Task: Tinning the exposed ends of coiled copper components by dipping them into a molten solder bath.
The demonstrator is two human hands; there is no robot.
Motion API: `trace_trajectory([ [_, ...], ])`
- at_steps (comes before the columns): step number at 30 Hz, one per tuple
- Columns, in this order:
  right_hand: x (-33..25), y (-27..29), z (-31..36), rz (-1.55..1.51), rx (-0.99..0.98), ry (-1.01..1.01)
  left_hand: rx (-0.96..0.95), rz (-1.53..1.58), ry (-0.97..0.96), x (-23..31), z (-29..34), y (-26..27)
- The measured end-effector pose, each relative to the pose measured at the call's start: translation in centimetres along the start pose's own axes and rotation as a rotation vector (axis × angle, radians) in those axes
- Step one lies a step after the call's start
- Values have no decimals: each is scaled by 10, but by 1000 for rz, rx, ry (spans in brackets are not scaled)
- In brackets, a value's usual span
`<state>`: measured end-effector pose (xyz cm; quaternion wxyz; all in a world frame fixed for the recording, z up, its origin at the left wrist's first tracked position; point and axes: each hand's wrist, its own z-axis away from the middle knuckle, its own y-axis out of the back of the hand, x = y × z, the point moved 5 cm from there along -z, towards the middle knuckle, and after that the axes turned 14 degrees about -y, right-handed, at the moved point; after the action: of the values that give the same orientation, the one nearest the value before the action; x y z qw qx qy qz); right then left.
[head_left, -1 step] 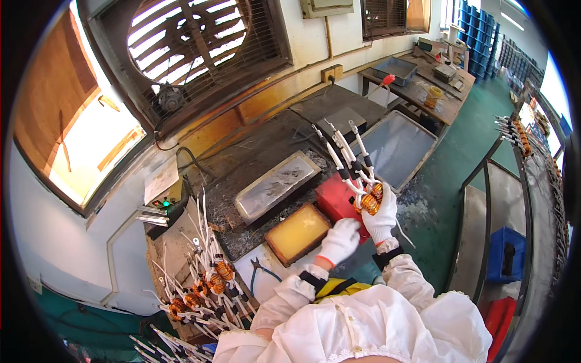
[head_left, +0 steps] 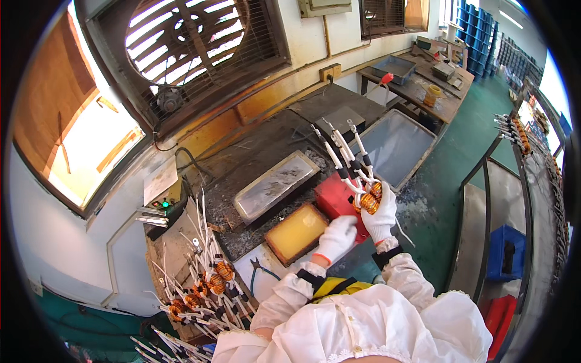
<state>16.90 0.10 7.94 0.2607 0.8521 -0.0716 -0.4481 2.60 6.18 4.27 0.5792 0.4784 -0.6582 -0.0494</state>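
Observation:
My right hand [head_left: 382, 218], in a white glove, is closed around a pair of copper-wound ring coils [head_left: 367, 201]. Their white sleeved leads [head_left: 350, 158] point up and away, with black bands and bare metal ends. A little to the left, my gloved left hand [head_left: 336, 239] is curled and slightly blurred; what its fingers hold, if anything, is hidden. Both hands are over a red box [head_left: 334, 195], partly covered by them. Beside the left hand lies a shallow tray of yellow material [head_left: 298, 233]. Pliers with blue-green handles [head_left: 259, 272] rest nearer to me.
More wired coils [head_left: 216, 281] are piled at the left. Beyond the yellow tray sits a metal-rimmed rectangular pan [head_left: 277, 187]; a larger grey pan [head_left: 396, 148] stands at the right. A rack [head_left: 493, 212] with a blue bin [head_left: 506, 254] borders the right side.

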Motion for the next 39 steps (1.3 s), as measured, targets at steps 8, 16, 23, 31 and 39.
trace_trajectory([
  [8,-5,2,-3,-5,-27,5,483,911,321,-53,-43,-3],
  [16,-9,2,-2,-38,-34,-1,421,1197,340,-76,-79,-40],
  [23,-4,9,-3,-31,-116,-91,319,839,219,-70,-79,-39],
  [31,13,68,-79,-43,-132,-51,293,739,28,-10,-135,-69],
  [39,80,150,-131,62,-125,-28,234,1659,684,48,-188,-203],
])
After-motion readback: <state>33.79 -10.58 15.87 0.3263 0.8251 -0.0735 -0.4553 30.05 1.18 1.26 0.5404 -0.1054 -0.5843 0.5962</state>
